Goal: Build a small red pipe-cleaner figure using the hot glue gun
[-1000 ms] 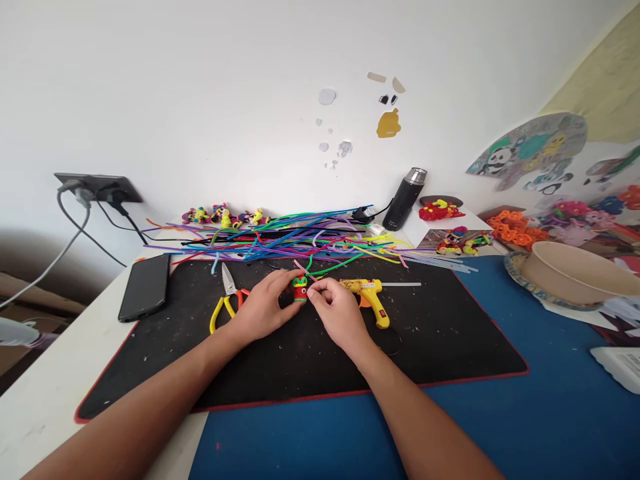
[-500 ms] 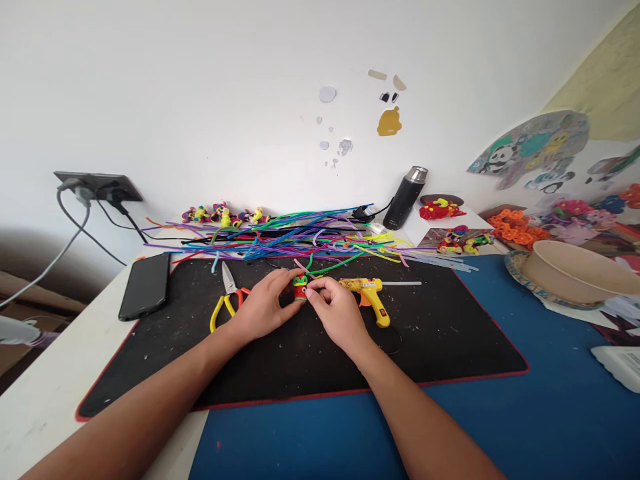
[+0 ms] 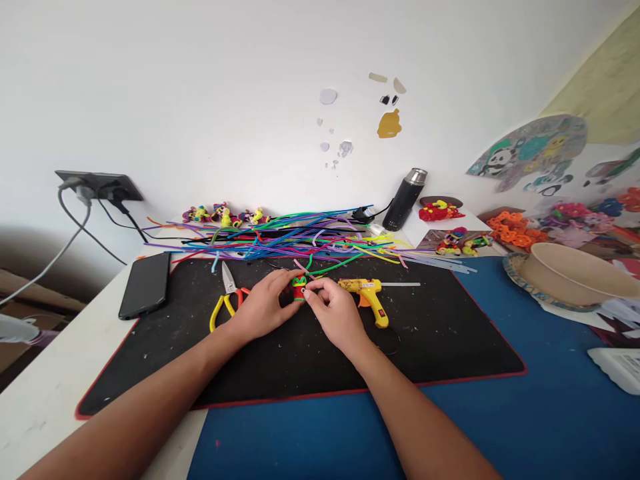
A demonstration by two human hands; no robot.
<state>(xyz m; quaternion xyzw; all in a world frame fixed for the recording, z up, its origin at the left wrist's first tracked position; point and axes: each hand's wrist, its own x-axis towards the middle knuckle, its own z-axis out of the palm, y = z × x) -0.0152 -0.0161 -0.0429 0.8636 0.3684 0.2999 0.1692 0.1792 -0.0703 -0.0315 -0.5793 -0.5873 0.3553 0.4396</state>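
A small red and green figure [image 3: 299, 288] with a round white spot on its front is held above the black mat [image 3: 300, 360]. From the left, my left hand [image 3: 267, 303] grips it between thumb and fingers. On the other side my right hand [image 3: 336, 310] is closed, its thumb and index fingertips pressed at the figure's right edge; what they pinch, if anything, is too small to tell. Scissors [image 3: 229, 293] with yellow and orange handles lie left of my left hand. A yellow glue gun [image 3: 373, 303] with a clear stick lies right of my right hand.
Colourful pipe cleaners [image 3: 300, 233] lie in a heap along the wall. A phone [image 3: 145, 287] rests at the left, a black flask [image 3: 406, 200] leans behind, and a round basket [image 3: 575, 273] stands at the right. Small figures [image 3: 225, 215] sit at the back.
The view has shifted very slightly. My right fingertips have moved a touch to the left over the figure; my left hand keeps its grip.
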